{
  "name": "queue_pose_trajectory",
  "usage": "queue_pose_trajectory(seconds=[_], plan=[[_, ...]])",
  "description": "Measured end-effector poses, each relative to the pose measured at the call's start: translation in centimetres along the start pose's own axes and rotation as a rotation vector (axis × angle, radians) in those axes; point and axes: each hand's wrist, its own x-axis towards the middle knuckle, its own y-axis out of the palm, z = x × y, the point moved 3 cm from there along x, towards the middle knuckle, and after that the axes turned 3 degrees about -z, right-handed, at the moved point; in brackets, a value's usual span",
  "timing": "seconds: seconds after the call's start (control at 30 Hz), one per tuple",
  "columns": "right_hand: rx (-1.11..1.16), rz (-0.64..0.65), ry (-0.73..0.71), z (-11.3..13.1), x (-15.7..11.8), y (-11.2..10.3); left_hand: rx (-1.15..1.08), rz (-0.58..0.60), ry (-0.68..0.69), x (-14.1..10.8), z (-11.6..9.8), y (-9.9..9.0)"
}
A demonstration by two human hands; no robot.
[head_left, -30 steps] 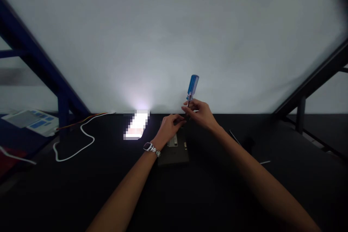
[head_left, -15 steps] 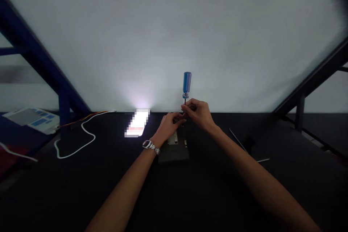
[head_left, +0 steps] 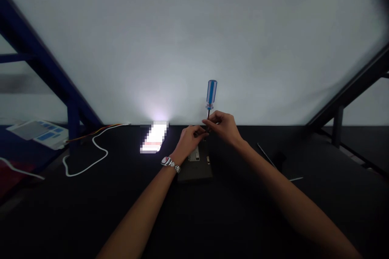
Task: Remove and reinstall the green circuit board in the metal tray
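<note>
Upright and leaning slightly right, a screwdriver (head_left: 212, 92) with a blue-and-clear striped handle stands above a dark, flat rectangular device (head_left: 194, 174). My right hand (head_left: 223, 126) pinches its metal shaft just below the handle. Close by the shaft's lower end, my left hand (head_left: 192, 138) has its thumb and fingers pinched together over the device's far part; what they hold is hidden. A pale label (head_left: 193, 154) and a small metallic piece (head_left: 208, 160) show on the device's upper face. The screwdriver's tip is out of sight behind the fingers.
Left of the device glows a bright, pixelated screen (head_left: 154, 137). A white cable (head_left: 86, 170) curls on the black table (head_left: 121, 194) farther left, near a white-and-blue panel (head_left: 45, 133). A thin metal rod (head_left: 266, 154) lies beyond my right forearm. A pale wall rises behind.
The screwdriver's handle has turned, showing different stripes, and its top has tipped a little to the right. Both hands keep nearly the same place. The whole view has shifted slightly.
</note>
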Motion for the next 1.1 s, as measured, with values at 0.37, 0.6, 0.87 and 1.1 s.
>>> queue_pose_trajectory(seconds=[0.37,0.6,0.87,1.1], plan=[[-0.035,0.11,-0.041,0.08,-0.06,0.25,0.06,0.118,0.033,-0.1,0.23,0.05],[-0.018,0.027,-0.009,-0.38,-0.08,0.1,0.048,0.004,0.012,-0.05,-0.07,0.21],[0.045,0.064,0.0,-0.48,-0.23,0.43,0.026,0.039,0.027,-0.13,-0.36,-0.07],[-0.002,0.097,-0.022,-0.65,-0.08,0.35,-0.071,0.098,0.039,0.08,0.01,-0.17]])
